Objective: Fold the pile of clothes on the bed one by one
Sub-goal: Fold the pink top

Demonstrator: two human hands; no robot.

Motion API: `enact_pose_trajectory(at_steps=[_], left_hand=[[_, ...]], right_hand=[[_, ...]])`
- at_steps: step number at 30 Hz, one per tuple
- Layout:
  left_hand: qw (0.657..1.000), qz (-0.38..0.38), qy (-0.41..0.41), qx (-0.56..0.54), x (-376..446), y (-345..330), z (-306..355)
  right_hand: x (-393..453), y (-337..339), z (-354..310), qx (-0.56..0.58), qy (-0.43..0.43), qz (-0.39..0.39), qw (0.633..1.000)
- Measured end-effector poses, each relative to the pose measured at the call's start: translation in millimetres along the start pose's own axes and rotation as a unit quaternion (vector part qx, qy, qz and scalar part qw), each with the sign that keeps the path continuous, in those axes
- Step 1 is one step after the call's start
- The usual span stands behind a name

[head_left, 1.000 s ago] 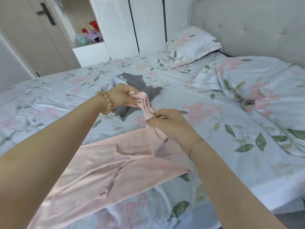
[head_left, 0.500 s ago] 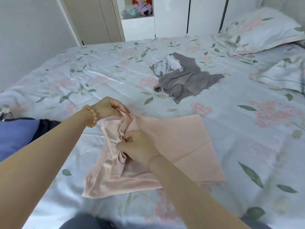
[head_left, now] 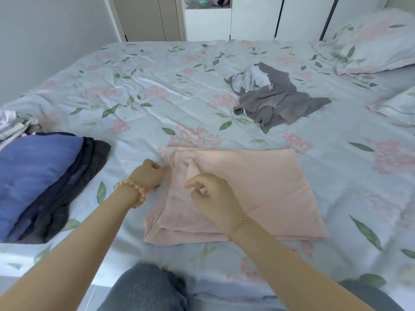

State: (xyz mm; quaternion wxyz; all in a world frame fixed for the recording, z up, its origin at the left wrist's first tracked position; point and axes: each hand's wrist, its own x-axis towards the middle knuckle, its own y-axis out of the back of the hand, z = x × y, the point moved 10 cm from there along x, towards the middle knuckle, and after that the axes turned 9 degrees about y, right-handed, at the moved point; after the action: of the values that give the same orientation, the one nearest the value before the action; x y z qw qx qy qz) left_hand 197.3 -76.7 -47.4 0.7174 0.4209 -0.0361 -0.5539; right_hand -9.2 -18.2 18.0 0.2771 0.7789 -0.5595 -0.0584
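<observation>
Head view: pink garment lies long axis left-right; left hand pinches its edge, right hand loosely curled above.

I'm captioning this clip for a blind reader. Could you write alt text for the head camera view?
A folded pink garment lies on a floral bed, with the left hand at its left edge and the right hand over it. A crumpled grey garment lies beyond; folded blue and dark clothes sit left.

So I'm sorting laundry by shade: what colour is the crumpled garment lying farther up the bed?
Grey, the crumpled cloth garment, shown in the head view.
</observation>
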Motion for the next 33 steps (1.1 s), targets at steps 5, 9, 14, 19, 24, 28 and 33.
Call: enact_pose_trajectory(at_steps=[5, 9, 14, 19, 24, 28, 33], left_hand=[[0.993, 0.077, -0.081, 0.024, -70.7, -2.4, 4.3], [0.971, 0.034, -0.080, 0.221, -102.9, -37.1, -0.9], [0.967, 0.037, -0.094, 0.234, -105.9, -40.0, -8.6], [0.968, 0.049, -0.119, 0.214, -116.4, -37.4, -16.3], [0.989, -0.012, -0.123, 0.085, -117.2, -29.0, -27.8], [0.988, 0.025, -0.107, 0.104, -123.2, -21.9, -38.3], [0.998, 0.014, -0.054, -0.007, -107.5, -10.3, -45.2]], right_hand=[[-6.8, 0.4, 30.9, -0.169, 0.009, -0.050, 0.984], [-10.0, -12.4, 36.9, -0.127, 0.024, -0.091, 0.987], [-10.0, -28.0, 46.6, -0.103, 0.014, -0.152, 0.983], [-12.0, -37.6, 51.4, -0.186, 0.034, -0.167, 0.968], [-16.1, -39.4, 51.4, -0.230, 0.061, -0.162, 0.958], [-23.7, -40.3, 37.7, -0.244, 0.105, -0.147, 0.953], [-54.7, -55.2, 13.2, -0.276, 0.157, -0.150, 0.936]])
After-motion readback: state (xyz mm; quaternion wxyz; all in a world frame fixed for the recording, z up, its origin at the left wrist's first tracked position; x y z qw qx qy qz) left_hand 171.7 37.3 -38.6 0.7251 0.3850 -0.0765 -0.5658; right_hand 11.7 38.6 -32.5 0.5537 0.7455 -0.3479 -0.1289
